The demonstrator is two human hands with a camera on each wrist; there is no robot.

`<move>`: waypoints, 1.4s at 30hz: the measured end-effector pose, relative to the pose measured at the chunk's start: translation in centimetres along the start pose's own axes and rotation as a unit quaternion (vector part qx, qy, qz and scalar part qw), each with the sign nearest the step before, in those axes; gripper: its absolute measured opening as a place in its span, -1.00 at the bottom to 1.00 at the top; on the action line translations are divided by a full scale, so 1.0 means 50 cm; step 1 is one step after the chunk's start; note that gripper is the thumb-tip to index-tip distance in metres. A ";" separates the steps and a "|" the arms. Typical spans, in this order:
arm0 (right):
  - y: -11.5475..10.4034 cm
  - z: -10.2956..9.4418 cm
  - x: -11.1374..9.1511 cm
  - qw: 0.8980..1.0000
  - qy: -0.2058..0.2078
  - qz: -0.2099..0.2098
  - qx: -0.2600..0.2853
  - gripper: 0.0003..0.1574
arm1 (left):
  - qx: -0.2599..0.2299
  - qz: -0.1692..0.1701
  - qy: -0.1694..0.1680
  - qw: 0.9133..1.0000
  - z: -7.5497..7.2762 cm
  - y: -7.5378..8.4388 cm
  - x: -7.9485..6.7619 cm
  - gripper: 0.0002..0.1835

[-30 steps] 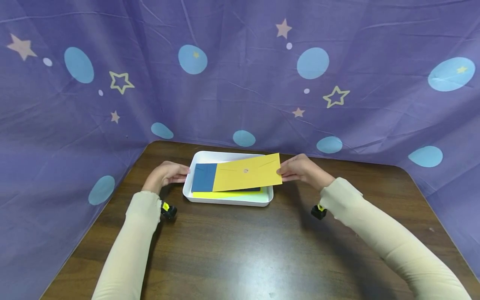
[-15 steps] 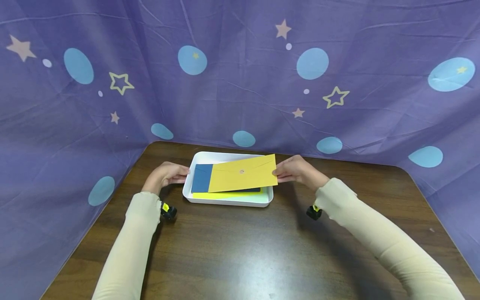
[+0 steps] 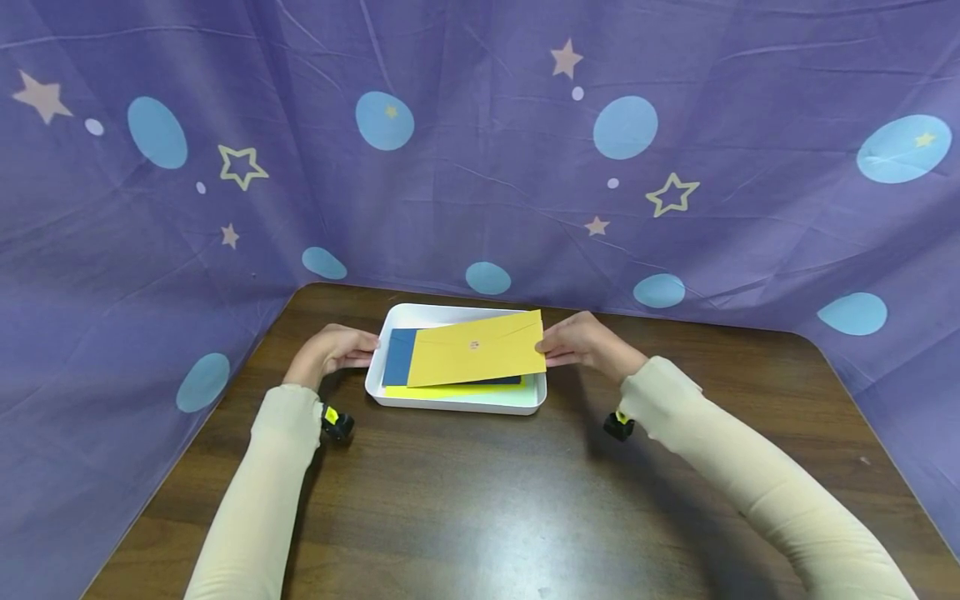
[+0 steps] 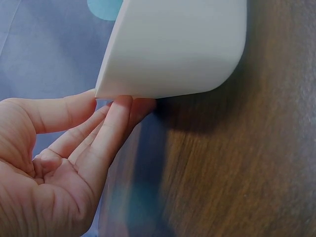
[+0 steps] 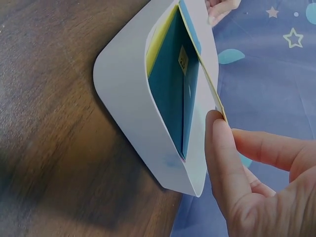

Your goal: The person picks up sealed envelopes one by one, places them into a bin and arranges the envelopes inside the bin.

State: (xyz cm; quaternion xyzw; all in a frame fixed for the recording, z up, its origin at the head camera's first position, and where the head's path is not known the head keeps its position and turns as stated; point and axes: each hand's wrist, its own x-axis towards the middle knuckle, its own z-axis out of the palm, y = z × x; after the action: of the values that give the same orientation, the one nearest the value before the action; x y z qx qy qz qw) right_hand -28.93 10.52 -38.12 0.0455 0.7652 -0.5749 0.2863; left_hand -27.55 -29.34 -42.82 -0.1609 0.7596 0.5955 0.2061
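Observation:
In the head view my right hand (image 3: 581,342) pinches the right end of a yellow envelope (image 3: 480,350) between thumb and fingers. That end is raised, and the envelope slants down to the left over a white tray (image 3: 457,407). Under it lies a blue envelope (image 3: 400,354), with a bright yellow sheet or envelope (image 3: 420,392) below that. The right wrist view shows a gap between the held envelope and the blue envelope (image 5: 165,94), which bears a small label. My left hand (image 4: 69,153) holds the tray's left end, thumb at the rim and fingers against the outer wall.
The tray stands near the back of a brown wooden table (image 3: 465,500). Behind and to the sides hangs a purple curtain (image 3: 480,208) with stars and blue spots. A small black device (image 3: 337,423) is worn at each wrist.
My right hand has moved left and slightly down with the yellow envelope, which now covers more of the blue one. The left hand and the tray have stayed in place.

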 end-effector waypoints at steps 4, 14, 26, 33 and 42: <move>-0.002 0.007 0.002 1.000 0.001 0.000 0.003 -0.60 | 0.001 0.000 0.001 1.000 0.001 -0.001 0.000 -0.46; -0.005 0.023 0.009 1.000 -0.001 -0.005 0.005 -0.67 | 0.002 -0.003 0.004 1.000 0.001 0.000 0.001 -0.47; -0.008 0.034 0.011 1.000 -0.001 -0.005 0.005 -0.67 | 0.002 0.000 0.002 1.000 0.000 0.000 -0.002 -0.46; -0.011 0.043 0.014 1.000 0.007 0.002 -0.002 -0.71 | 0.001 -0.001 0.002 1.000 0.001 0.001 -0.003 -0.46; -0.014 0.050 0.022 1.000 0.014 0.010 -0.001 -0.71 | 0.004 -0.008 0.008 1.000 0.003 0.004 -0.002 -0.47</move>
State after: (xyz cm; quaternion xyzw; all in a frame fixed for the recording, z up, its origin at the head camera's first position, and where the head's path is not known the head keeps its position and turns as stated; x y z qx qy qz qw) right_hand -29.14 7.73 -38.52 0.0603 0.7692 -0.5704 0.2815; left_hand -27.55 -29.17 -42.65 -0.1709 0.7624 0.5894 0.2052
